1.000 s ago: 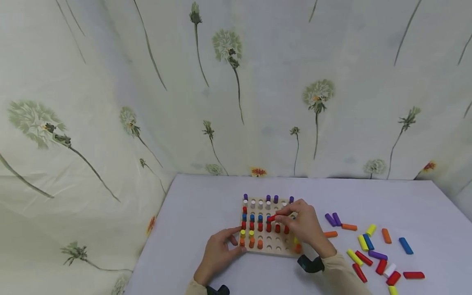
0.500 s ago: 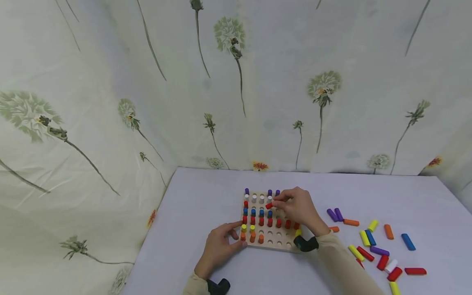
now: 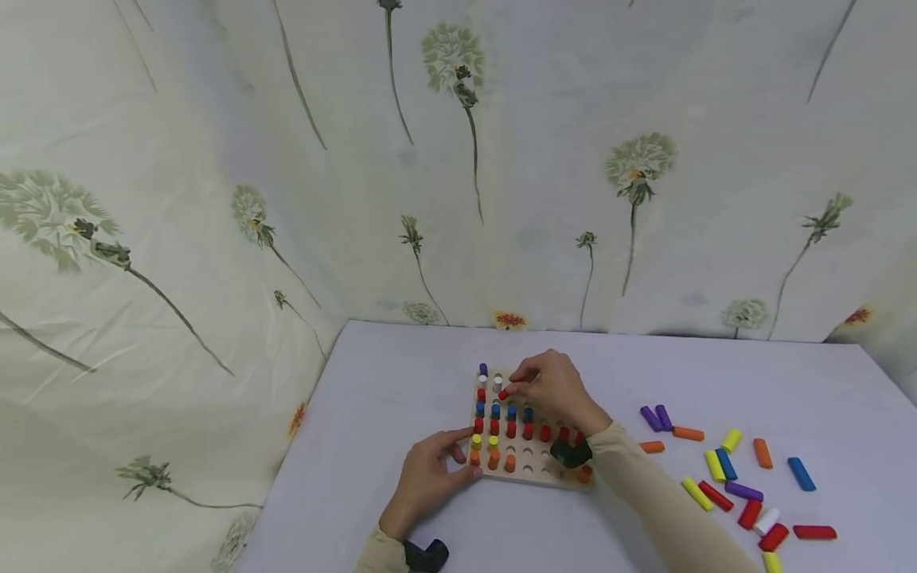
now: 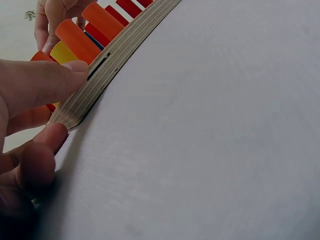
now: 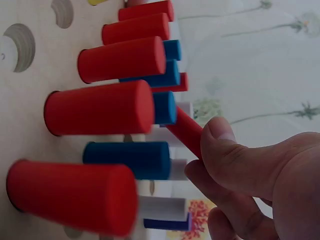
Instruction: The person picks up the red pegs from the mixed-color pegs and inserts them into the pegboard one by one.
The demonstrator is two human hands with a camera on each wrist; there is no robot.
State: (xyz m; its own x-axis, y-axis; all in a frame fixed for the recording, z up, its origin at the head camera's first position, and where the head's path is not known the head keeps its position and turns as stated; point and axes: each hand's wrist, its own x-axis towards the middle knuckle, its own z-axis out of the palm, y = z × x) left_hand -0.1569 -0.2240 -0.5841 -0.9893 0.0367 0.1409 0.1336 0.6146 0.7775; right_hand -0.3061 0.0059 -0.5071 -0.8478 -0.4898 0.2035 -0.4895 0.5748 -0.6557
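A wooden pegboard [image 3: 533, 479] on the table bears rows of upright purple, white, red, blue, yellow and orange pegs. At its near left corner my left hand [image 3: 428, 476] holds the board, the thumb [image 4: 55, 82] on the front edge and the fingers round the side. My right hand [image 3: 553, 388] pinches a red peg [image 5: 186, 131] between thumb and fingers. That peg is tilted above the back left part of the board, close to the lone red peg [image 3: 481, 395] behind the blue row. The right hand and sleeve hide the board's back right part.
Loose pegs lie scattered right of the board, among them purple pegs [image 3: 650, 419], an orange peg [image 3: 762, 454], a blue peg [image 3: 801, 474] and a red peg [image 3: 814, 532]. A flower-patterned cloth [image 3: 530, 199] hangs behind the table [image 3: 401, 382].
My right hand has moved left and toward the back of the board with the red peg in its grip. The left hand has stayed at the corner. The head view has tilted slightly.
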